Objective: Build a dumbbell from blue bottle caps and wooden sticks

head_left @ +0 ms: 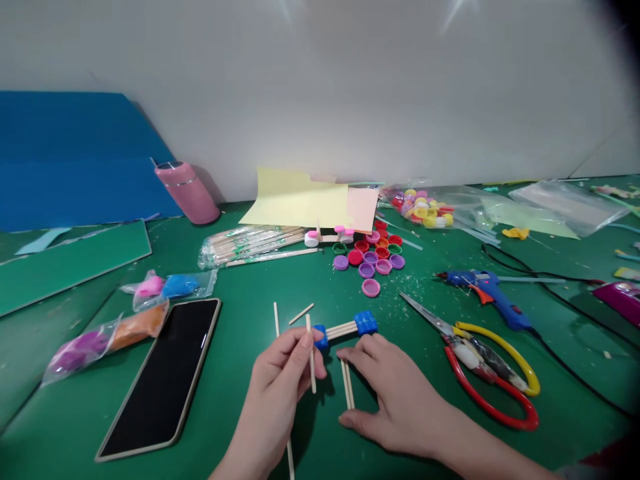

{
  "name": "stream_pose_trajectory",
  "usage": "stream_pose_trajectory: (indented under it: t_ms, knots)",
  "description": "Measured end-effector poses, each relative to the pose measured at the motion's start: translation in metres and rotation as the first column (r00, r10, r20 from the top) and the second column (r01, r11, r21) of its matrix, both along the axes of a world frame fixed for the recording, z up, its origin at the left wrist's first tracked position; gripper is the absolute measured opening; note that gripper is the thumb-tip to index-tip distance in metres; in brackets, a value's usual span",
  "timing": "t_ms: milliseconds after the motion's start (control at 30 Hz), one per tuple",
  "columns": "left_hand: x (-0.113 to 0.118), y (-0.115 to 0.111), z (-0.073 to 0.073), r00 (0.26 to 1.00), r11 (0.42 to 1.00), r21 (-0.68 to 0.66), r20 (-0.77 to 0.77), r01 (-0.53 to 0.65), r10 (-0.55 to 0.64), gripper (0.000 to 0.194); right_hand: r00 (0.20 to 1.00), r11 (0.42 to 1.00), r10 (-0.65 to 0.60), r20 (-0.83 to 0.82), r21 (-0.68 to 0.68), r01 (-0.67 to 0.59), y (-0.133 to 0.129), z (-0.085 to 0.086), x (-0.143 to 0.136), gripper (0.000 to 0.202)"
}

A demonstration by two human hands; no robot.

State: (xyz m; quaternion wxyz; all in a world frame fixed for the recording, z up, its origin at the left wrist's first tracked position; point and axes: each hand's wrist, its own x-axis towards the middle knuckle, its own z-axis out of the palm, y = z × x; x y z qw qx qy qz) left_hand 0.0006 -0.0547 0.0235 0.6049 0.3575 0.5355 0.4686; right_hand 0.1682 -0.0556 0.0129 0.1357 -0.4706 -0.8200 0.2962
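Toward the near edge of the tabletop (235, 327), left hand (280, 380) pinches 1 stick (312, 363); right hand (400, 393) brackets a stick bundle (347, 385) between fingers — likely lining-up, needing even ends.

The wooden sticks (313, 370) are plain pale cream, the small blocks (367, 323) bright blue. The scissors (470, 357) pair a yellow handle (534, 381) with a red one; the glue gun (501, 301) is blue, its trigger (483, 294) orange. Purple, pink, red, orange and green mix among the caps (355, 257). The tabletop (410, 360) is solid green, the phone screen (163, 380) black, the tumbler (187, 195) pink and silver, the front paper sheet (300, 201) pale yellow.
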Motion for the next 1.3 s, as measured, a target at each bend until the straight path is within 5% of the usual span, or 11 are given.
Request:
stream_pose_trajectory:
  t_ms: [200,400,700,1133,1300]
  knots:
    - [0.0,-0.005,0.0,0.994,0.993,-0.064,-0.026,0.101,-0.103,0.019,0.974,0.996,-0.032,-0.226,0.073,0.05,-0.002,0.015,0.006,0.059]
    - [0.005,-0.005,-0.003,0.963,0.961,-0.127,0.145,0.245,-0.227,0.023,0.961,0.992,0.022,-0.276,0.122,0.012,0.009,0.034,0.006,0.059]
    - [0.008,-0.004,0.0,0.963,0.965,-0.18,0.224,0.192,-0.15,0.026,0.938,0.994,0.067,-0.341,0.101,-0.035,0.018,0.011,-0.002,0.062]
    - [0.01,-0.005,-0.005,0.971,0.97,-0.167,0.187,0.179,-0.147,0.025,0.892,0.999,0.038,-0.45,0.033,-0.025,0.016,0.005,-0.001,0.069]
    - [0.008,-0.006,-0.002,0.965,0.96,-0.144,0.143,0.239,-0.219,0.028,0.83,0.992,-0.111,-0.547,-0.106,0.063,0.013,0.009,0.001,0.026]
